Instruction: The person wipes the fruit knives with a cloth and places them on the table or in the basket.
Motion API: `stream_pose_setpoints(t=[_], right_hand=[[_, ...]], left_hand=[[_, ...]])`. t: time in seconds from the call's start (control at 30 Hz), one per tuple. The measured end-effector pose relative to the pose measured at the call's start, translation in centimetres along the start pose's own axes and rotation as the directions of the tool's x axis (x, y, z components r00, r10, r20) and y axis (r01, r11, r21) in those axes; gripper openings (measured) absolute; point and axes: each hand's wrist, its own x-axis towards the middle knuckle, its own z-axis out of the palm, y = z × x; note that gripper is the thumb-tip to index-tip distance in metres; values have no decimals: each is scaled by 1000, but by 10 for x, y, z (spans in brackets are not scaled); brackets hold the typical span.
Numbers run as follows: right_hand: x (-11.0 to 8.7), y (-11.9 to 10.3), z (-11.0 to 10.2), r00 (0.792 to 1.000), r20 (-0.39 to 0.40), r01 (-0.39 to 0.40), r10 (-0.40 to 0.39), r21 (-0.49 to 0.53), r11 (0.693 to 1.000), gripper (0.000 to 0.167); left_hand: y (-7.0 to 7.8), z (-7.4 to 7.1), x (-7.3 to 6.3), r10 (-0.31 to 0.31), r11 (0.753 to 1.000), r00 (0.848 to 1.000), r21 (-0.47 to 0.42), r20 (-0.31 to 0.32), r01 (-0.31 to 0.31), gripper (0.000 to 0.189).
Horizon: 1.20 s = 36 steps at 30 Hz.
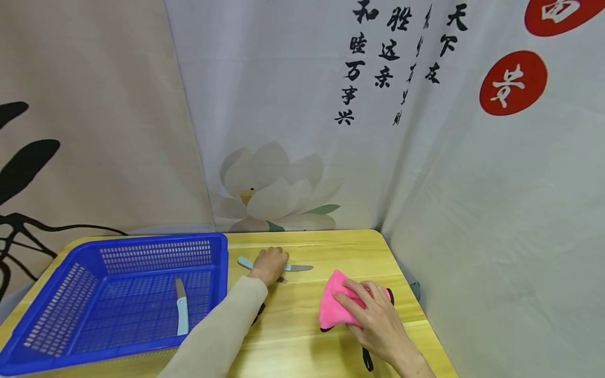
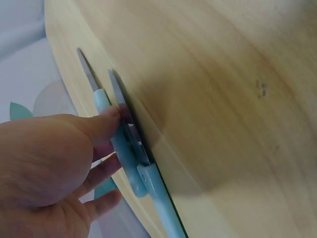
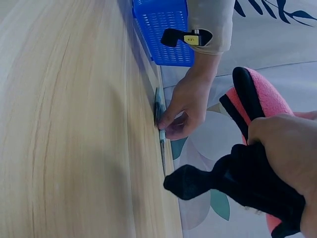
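My left hand point(image 1: 270, 265) reaches over the tabletop and pinches a knife point(image 2: 128, 161) by its light-blue handle, thumb on one side and fingers on the other. Close alongside it lies a second knife point(image 2: 163, 201) with a similar handle, its blade passing near my thumb. My right hand point(image 1: 378, 315) grips a pink fuzzy cloth point(image 1: 334, 302) with black trim, fingers spread over its upper side. From the cloth a black loop point(image 1: 367, 359) hangs down. In the right wrist view the cloth point(image 3: 270, 94) looks folded and thick.
A blue plastic basket point(image 1: 219, 294) stands on the left of the wooden table point(image 1: 302, 336). Inside it lies another knife point(image 1: 181, 315) with a light-blue handle. Printed curtains point(image 1: 283, 105) hang behind the table and along its right side.
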Motion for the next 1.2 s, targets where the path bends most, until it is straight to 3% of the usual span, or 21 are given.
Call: stream_pose_setpoints(t=[0.1, 0.27, 0.57, 0.7, 0.87, 1.0, 1.07, 1.2], right_hand=[[0, 0, 1, 1000, 3, -1, 1, -2, 1000, 73], [1, 0, 2, 1000, -10, 1, -1, -7, 1000, 72], [5, 3, 1, 999, -46, -1, 1, 8, 1000, 73], [8, 2, 1, 997, -76, -1, 2, 21, 1000, 71], [12, 1, 1, 995, -97, -20, 23, 36, 999, 61], [20, -1, 0, 988, -151, 0, 5, 34, 999, 44], [25, -3, 0, 983, -185, 17, -11, 34, 999, 37], [38, -10, -1, 974, -222, 49, -38, 42, 998, 42]], left_hand=[[3, 0, -1, 2, 1000, 1000, 8, -18, -2, 31], [9, -7, -2, 51, 999, 992, 18, -118, -49, 24], [23, -29, -12, 170, 985, 950, 60, -264, -160, 15], [27, -43, -28, 214, 976, 923, 93, -320, -194, 12], [28, -63, -50, 230, 972, 893, 51, -386, -228, 20], [27, -74, -73, 250, 963, 842, 36, -477, -266, 22], [27, -80, -87, 250, 962, 825, 31, -506, -273, 21], [24, -87, -114, 250, 960, 801, 29, -545, -280, 23]])
